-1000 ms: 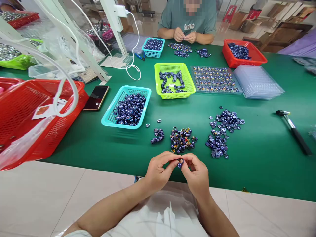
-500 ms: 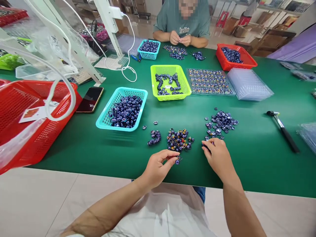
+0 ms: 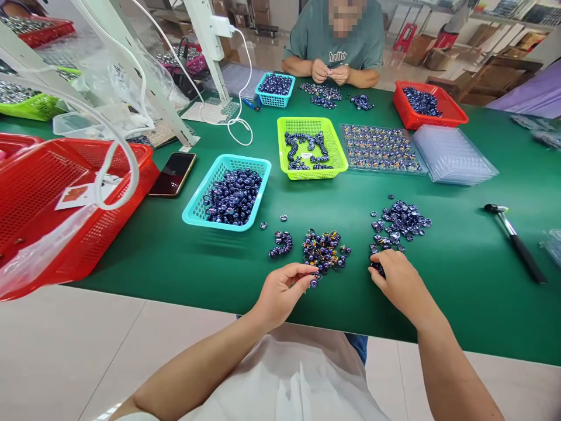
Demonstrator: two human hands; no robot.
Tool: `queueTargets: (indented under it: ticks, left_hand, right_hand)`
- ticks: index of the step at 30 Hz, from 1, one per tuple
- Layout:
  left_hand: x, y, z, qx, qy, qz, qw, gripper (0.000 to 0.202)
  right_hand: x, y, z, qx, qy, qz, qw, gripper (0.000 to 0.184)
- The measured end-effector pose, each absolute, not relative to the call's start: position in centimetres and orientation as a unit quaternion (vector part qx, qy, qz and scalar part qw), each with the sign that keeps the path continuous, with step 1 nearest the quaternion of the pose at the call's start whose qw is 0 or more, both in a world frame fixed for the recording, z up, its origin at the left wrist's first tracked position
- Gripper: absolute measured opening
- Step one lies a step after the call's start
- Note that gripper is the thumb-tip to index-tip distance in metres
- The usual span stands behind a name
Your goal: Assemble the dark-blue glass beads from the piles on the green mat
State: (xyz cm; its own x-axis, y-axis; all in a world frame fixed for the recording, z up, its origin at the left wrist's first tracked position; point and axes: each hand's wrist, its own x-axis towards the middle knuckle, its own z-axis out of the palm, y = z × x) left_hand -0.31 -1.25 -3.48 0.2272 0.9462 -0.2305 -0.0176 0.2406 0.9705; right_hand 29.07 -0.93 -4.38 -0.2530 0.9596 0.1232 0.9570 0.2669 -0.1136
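Note:
My left hand (image 3: 279, 297) pinches a small shiny dark blue ring-like piece (image 3: 314, 283) between thumb and fingertips. Just beyond those fingertips lies a heap of dark blue pieces with orange and yellow bits (image 3: 325, 248). My right hand (image 3: 402, 285) is curled over small dark blue discs (image 3: 377, 268), thumb and fingers around them; the palm hides part of the grip. Past it spreads a loose pile of flat dark blue discs (image 3: 403, 220). A curved row of stacked dark pieces (image 3: 280, 244) sits left of the mixed heap.
Around the green table stand a turquoise basket (image 3: 189, 215), a lime basket (image 3: 333, 169) and red baskets (image 3: 456, 118). A filled clear tray (image 3: 381, 149), stacked empty trays (image 3: 453, 153), a hammer (image 3: 519, 248) and a phone (image 3: 173, 174) lie there. A co-worker (image 3: 335, 41) sits opposite.
The whole view has shifted slightly, moving the table's contents rightward. My right hand stays over the near discs, its fingers slightly repositioned. My left hand still pinches its piece, closer to the mixed heap.

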Motion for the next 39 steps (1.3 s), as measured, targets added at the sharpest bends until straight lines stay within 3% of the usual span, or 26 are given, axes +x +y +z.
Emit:
queueTargets:
  ticks: [7, 12, 18, 24, 28, 34, 39]
  left_hand:
    - [-0.1, -1.0, -3.4, 0.477, 0.477, 0.391, 0.626, 0.023]
    - [-0.1, -1.0, -3.3, 0.467, 0.483, 0.398, 0.625, 0.022]
    - [-0.1, -0.8, -2.9, 0.444, 0.493, 0.397, 0.634, 0.023]
    - [-0.1, -0.4, -3.1, 0.349, 0.453, 0.402, 0.716, 0.026]
    - [-0.2, -0.3, -3.5, 0.258, 0.425, 0.399, 0.771, 0.027]
    - [0.3, -0.6, -3.4, 0.237, 0.411, 0.412, 0.777, 0.025]
    - [0.4, -1.1, -3.4, 0.256, 0.417, 0.421, 0.764, 0.023]
  right_hand:
    - [29.3, -1.6, -3.3, -0.632, -0.759, 0.114, 0.112, 0.022]
    - [29.4, -1.1, -3.2, -0.64, -0.757, 0.07, 0.114, 0.019]
    - [28.4, -0.8, -4.2, -0.615, -0.786, 0.013, 0.06, 0.014]
    - [27.4, -0.6, -4.7, -0.612, -0.784, -0.096, 0.043, 0.019]
    - [25.6, -2.0, -4.1, -0.633, -0.755, -0.062, 0.162, 0.018]
    - [19.2, -5.3, -3.1, -0.553, -0.689, 0.289, 0.368, 0.018]
    - [15.6, -6.3, -4.2, -0.527, -0.602, 0.352, 0.486, 0.02]
